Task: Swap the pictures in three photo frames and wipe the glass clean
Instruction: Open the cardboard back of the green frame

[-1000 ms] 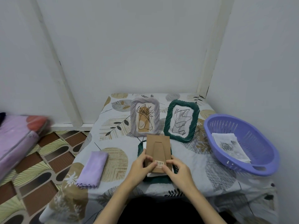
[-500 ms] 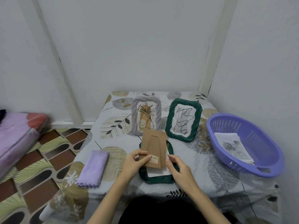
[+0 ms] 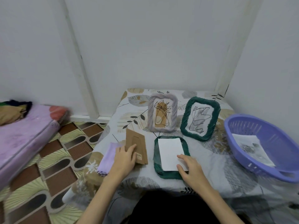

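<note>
Since a moment ago the cardboard backing has come off the frame and now lies to the left, partly over the purple cloth, with the left hand resting on it, fingers fairly straight. A pink mattress sits on the patterned floor at far left. Face down on the surface, the dark green frame shows a white sheet; the right hand touches its lower right corner, fingers spread. Behind stand a grey frame and a second green frame, both upright with drawings. At right, a purple basket holds printed pictures.
</note>
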### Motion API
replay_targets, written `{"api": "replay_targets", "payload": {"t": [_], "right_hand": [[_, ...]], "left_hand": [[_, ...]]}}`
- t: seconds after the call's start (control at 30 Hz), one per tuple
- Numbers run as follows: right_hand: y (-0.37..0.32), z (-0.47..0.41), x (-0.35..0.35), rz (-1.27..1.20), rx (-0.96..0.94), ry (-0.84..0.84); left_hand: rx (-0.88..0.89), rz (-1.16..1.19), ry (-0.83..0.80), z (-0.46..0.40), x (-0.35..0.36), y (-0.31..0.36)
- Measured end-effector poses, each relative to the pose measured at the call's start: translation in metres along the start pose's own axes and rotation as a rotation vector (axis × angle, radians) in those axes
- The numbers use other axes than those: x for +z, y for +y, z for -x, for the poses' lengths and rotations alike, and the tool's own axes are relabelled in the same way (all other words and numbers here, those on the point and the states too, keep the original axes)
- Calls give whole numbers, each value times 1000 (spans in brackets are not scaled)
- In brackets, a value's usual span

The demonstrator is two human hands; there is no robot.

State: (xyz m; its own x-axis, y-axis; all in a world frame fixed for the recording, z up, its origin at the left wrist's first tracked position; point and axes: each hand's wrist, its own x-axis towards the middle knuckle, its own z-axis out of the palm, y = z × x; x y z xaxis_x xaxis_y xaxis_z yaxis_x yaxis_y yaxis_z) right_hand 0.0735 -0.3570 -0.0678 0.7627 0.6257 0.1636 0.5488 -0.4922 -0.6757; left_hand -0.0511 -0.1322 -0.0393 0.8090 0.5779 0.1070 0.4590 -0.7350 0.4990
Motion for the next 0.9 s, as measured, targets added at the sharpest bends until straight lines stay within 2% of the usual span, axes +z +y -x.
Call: {"api": "replay_targets", "payload": {"t": [0.07, 0.13, 0.3, 0.43, 0.47, 0.53, 0.6, 0.73, 0.9], "right_hand": [[1, 1, 0, 18, -5, 0], [3, 1, 1, 28, 0, -4], [1, 1, -2, 39, 5, -17], [3, -5, -7, 169, 63, 156], [2, -6, -10, 242, 110, 157], [2, -8, -12, 359, 221, 79], [1, -10, -10, 392, 290, 16], [-4, -11, -6, 274, 350, 77], [-7, -17, -9, 271, 395, 114]], "left_hand": [[-20, -231, -58, 0, -1, 0], [-31, -304, -128, -1, -2, 2], [35, -310, -283, -8, 11, 4], [104, -287, -361, -17, 15, -1], [106, -267, -348, -17, 14, 0], [110, -177, -223, -17, 15, 10], [141, -86, -129, -18, 18, 27], [162, -117, -260, -20, 34, 47], [153, -115, -208, -16, 40, 53]]}}
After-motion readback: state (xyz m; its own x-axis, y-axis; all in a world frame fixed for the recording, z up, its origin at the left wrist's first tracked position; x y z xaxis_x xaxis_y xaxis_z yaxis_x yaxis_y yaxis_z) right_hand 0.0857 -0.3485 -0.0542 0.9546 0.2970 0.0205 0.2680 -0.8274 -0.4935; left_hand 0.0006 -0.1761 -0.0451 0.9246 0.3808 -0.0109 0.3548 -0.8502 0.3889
